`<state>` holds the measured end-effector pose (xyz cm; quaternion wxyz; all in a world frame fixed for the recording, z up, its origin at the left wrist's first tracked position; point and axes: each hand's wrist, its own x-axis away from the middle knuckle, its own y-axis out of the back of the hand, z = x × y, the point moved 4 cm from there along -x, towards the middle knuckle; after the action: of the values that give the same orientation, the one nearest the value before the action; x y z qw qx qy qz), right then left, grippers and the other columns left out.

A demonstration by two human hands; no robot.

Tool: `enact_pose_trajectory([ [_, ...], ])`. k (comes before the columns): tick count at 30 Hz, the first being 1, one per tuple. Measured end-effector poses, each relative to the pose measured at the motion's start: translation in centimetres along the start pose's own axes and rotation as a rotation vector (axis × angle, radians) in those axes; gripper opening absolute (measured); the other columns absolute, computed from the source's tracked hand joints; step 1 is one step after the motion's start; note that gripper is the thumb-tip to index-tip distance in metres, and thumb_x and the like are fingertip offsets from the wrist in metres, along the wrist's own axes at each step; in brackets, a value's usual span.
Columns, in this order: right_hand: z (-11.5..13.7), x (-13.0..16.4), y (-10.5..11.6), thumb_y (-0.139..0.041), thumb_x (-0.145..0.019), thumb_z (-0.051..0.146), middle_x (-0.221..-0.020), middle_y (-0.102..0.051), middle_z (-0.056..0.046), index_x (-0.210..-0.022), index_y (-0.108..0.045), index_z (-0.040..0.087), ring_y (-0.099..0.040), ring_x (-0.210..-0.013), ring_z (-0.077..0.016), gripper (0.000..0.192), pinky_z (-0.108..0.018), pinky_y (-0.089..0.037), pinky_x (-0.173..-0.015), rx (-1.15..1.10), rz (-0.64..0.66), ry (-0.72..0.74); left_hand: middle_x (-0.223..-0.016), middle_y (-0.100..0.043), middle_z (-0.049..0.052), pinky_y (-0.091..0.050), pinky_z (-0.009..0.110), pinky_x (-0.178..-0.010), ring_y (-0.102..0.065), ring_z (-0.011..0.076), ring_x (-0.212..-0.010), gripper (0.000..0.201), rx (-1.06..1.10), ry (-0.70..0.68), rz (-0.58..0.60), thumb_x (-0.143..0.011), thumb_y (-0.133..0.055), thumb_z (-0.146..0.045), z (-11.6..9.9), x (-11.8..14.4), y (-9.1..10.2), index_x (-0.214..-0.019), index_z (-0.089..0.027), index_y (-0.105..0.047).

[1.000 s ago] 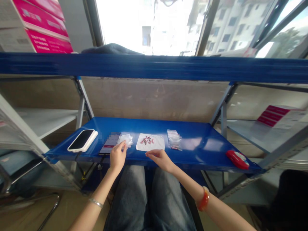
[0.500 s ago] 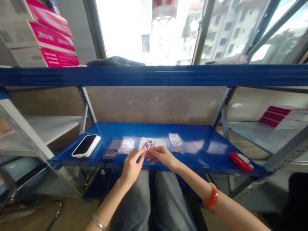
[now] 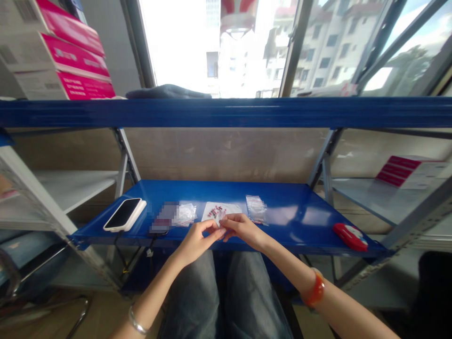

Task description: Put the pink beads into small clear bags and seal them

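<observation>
My left hand [image 3: 199,239] and my right hand [image 3: 244,229] meet over the front edge of the blue shelf, fingertips pinched together. Something small and pale, perhaps clear plastic, shows between them; its kind cannot be made out. Just beyond my fingers lies a white sheet [image 3: 233,207] bearing several small pink, red and dark pieces [image 3: 216,210]. A stack of clear plastic bags [image 3: 256,210] lies to the right of the sheet. On its left is another clear bag [image 3: 186,214] with whitish contents.
A white-cased phone [image 3: 125,214] and a blurred-out flat item [image 3: 164,219] lie on the left of the blue shelf [image 3: 289,200]. A red case [image 3: 351,236] sits at its right end. An upper blue beam [image 3: 226,113] crosses ahead, with pink-and-white boxes [image 3: 81,61] above left.
My left hand has turned flatter, and its fingertips have come against those of my right hand. A small pale thing now shows between them. The view has shifted slightly.
</observation>
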<state>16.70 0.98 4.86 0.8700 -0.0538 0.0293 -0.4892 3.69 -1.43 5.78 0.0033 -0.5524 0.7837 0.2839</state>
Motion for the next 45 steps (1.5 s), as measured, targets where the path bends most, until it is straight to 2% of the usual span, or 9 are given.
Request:
enact_pose_trajectory([
  [4,0.8,0.5,-1.2,-0.061,-0.076,0.041,-0.061,-0.064,-0.003,-0.068,-0.059,0.013,-0.06,-0.056,-0.013,0.029,-0.025,-0.045,-0.057,-0.026,0.149,0.042,-0.066,-0.061,0.0,-0.045,0.023,-0.06,-0.057,0.0123,-0.062,0.028,0.241,0.066,0.143,-0.084,-0.053,-0.04,-0.7,-0.3,-0.3,-0.074,-0.015,-0.058],
  [12,1.4,0.8,-1.8,-0.054,-0.084,0.044,-0.063,-0.063,-0.003,-0.07,-0.054,0.015,-0.054,-0.054,-0.0107,0.032,-0.024,-0.041,-0.057,-0.07,0.22,0.134,-0.058,-0.059,0.0,-0.045,0.027,-0.072,-0.06,0.0151,-0.066,0.035,0.394,0.081,0.159,-0.087,-0.047,-0.036,-1.8,-0.1,0.3,-0.06,-0.017,-0.056],
  [19,1.3,0.3,-1.7,-0.054,-0.083,0.041,-0.059,-0.06,-0.002,-0.066,-0.053,0.016,-0.051,-0.052,-0.0106,0.03,-0.024,-0.039,-0.056,-0.088,0.156,0.155,-0.062,-0.06,0.0,-0.045,0.028,-0.074,-0.059,0.016,-0.069,0.035,0.334,0.07,0.095,-0.088,-0.044,-0.036,-1.8,-0.4,0.3,-0.06,-0.018,-0.055],
  [24,1.2,0.2,-1.6,-0.051,-0.084,0.037,-0.059,-0.057,-0.001,-0.065,-0.053,0.017,-0.052,-0.055,-0.0117,0.027,-0.025,-0.039,-0.057,-0.006,0.127,0.164,-0.058,-0.057,-0.001,-0.043,0.026,-0.063,-0.054,0.0138,-0.059,0.036,0.275,0.092,0.022,-0.087,-0.046,-0.042,-1.2,-0.7,-0.1,-0.061,-0.018,-0.054],
  [30,0.9,0.3,-1.1,-0.048,-0.084,0.041,-0.054,-0.047,0.003,-0.061,-0.044,0.018,-0.048,-0.051,-0.0104,0.033,-0.025,-0.038,-0.055,0.01,0.081,0.194,-0.061,-0.06,0.0,-0.047,0.027,-0.062,-0.056,0.0145,-0.058,0.034,0.359,0.104,0.059,-0.088,-0.041,-0.039,-0.8,-0.6,-0.5,-0.066,-0.018,-0.056],
  [35,0.1,0.3,-0.2,-0.042,-0.085,0.031,-0.056,-0.048,0.003,-0.065,-0.046,0.018,-0.045,-0.053,-0.0098,0.025,-0.024,-0.036,-0.055,0.402,-0.026,0.231,-0.056,-0.055,-0.001,-0.039,0.023,-0.05,-0.05,0.0122,-0.049,0.029,0.054,0.159,-0.017,-0.086,-0.039,-0.034,0.0,-0.3,-0.8,-0.063,-0.019,-0.05],
  [39,0.1,0.4,0.7,-0.045,-0.077,0.017,-0.052,-0.039,0.005,-0.058,-0.038,0.019,-0.035,-0.051,-0.0083,0.02,-0.022,-0.027,-0.049,0.737,-0.191,0.304,-0.047,-0.051,-0.003,-0.033,0.022,-0.049,-0.05,0.0122,-0.046,0.031,-0.273,0.183,-0.132,-0.083,-0.041,-0.032,0.6,-0.3,-0.1,-0.055,-0.02,-0.043],
  [42,0.2,0.2,1.6,-0.048,-0.074,0.016,-0.051,-0.035,0.006,-0.056,-0.035,0.019,-0.033,-0.051,-0.0081,0.023,-0.022,-0.026,-0.05,0.831,-0.302,0.324,-0.049,-0.055,-0.002,-0.033,0.022,-0.05,-0.052,0.0123,-0.048,0.032,-0.338,0.189,-0.16,-0.083,-0.041,-0.034,0.7,-0.4,0.5,-0.055,-0.019,-0.045],
  [45,0.6,-0.1,1.9,-0.053,-0.072,0.016,-0.06,-0.044,0.004,-0.06,-0.043,0.018,-0.04,-0.055,-0.0089,0.016,-0.022,-0.033,-0.055,0.852,-0.376,0.356,-0.05,-0.057,-0.002,-0.032,0.022,-0.051,-0.052,0.0121,-0.049,0.032,-0.373,0.173,-0.142,-0.083,-0.041,-0.034,0.7,-0.8,0.5,-0.055,-0.019,-0.047],
])
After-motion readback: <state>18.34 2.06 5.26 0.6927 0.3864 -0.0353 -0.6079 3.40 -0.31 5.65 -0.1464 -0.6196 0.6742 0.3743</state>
